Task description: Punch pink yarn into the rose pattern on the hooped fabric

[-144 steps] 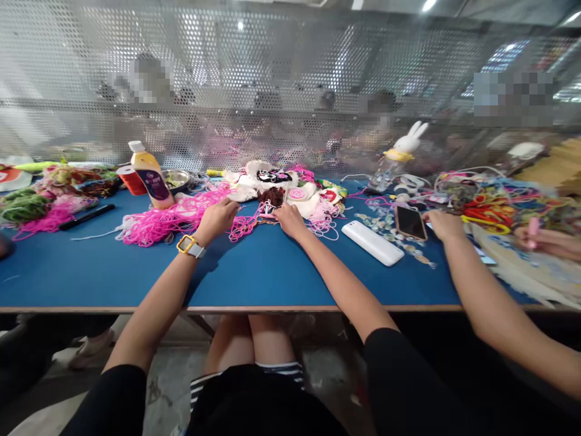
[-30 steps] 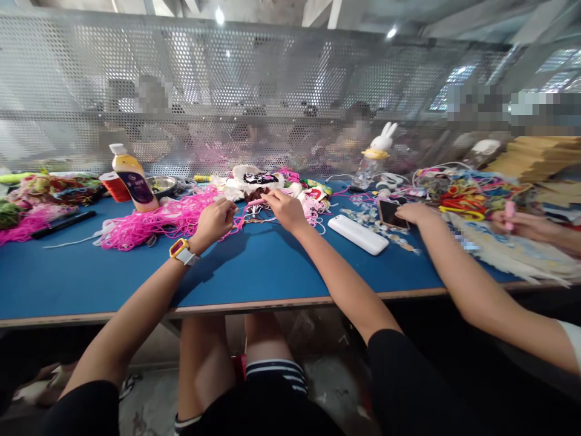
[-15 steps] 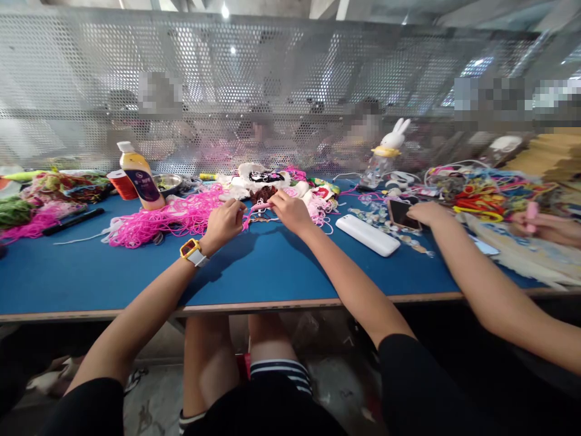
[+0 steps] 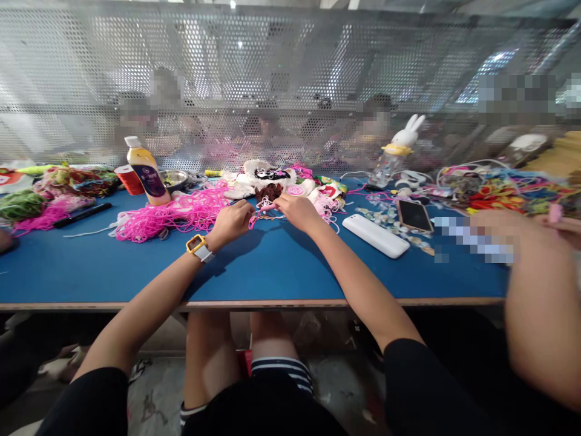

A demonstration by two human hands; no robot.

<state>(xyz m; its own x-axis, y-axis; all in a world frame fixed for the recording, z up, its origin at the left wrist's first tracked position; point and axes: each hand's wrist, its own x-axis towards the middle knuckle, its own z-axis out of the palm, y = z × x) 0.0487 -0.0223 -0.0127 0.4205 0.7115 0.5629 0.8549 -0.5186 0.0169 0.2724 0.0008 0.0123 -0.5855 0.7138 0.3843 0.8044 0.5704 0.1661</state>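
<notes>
Above the blue tabletop, my left hand (image 4: 232,221) is closed in a pinch on a strand of pink yarn (image 4: 252,222), which hangs in a small loop by the fingertips. My right hand (image 4: 297,211) is closed around a slim pink rod that looks like a crochet hook (image 4: 267,207); its tip points toward my left hand and is too small to make out. Just left of my hands spreads a tangled heap of bright pink yarn (image 4: 181,212). Right behind them lie a dark brown fuzzy piece (image 4: 267,194) and several white and pink knitted pieces (image 4: 297,190).
A yellow-and-purple bottle (image 4: 147,172), a red thread spool (image 4: 129,180) and a metal bowl (image 4: 176,179) stand at left. To the right are a white power bank (image 4: 376,235), a phone (image 4: 414,215), a rabbit-topped bottle (image 4: 394,151) and a co-worker's arm (image 4: 540,290). Perforated metal screens the back.
The co-worker's hand has left the phone and moved right. My view has shifted slightly; my two hands keep their hold on the pink yarn and hook, close together.
</notes>
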